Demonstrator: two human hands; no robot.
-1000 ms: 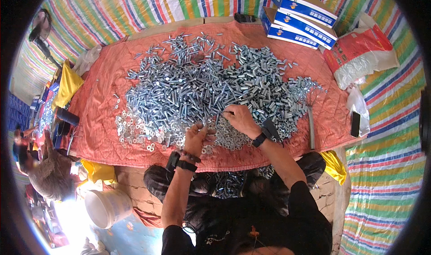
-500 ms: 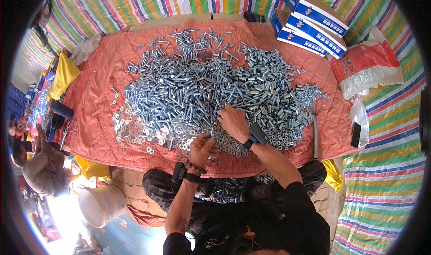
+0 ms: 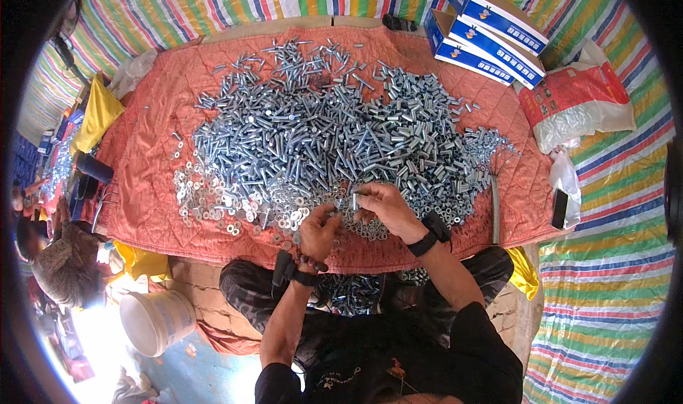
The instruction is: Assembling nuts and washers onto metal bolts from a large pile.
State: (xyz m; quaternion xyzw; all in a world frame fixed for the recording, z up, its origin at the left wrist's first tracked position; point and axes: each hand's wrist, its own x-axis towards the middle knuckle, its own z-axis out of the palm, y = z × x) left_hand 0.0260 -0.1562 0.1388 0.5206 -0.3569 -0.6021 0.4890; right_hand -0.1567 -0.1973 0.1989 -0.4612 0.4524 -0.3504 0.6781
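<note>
My left hand [image 3: 320,232] is closed in a pinch just above the near edge of the metal pile. A small shiny metal piece shows at its fingertips, too small to name. Facing it, my right hand [image 3: 388,208] grips a short silvery metal cylinder [image 3: 355,202] between thumb and fingers; the two hands are close but apart. Beyond them spreads a heap of bolts [image 3: 284,144], with short metal sleeves [image 3: 420,119] on its right side. Flat washers [image 3: 206,190] lie at the left front, and rings and nuts [image 3: 448,212] lie at the right front.
A red quilted cloth [image 3: 156,133] covers the table. Blue-and-white boxes [image 3: 491,44] are stacked at the back right, beside a red-and-white sack [image 3: 580,105]. Small screws [image 3: 487,148] lie near a metal tube [image 3: 495,208]. A white bucket [image 3: 156,322] and another person [image 3: 67,265] are at left.
My right hand has come back from the bolt heap toward my left hand, and a short metal cylinder now shows in its fingers. The left hand has stayed nearly in place.
</note>
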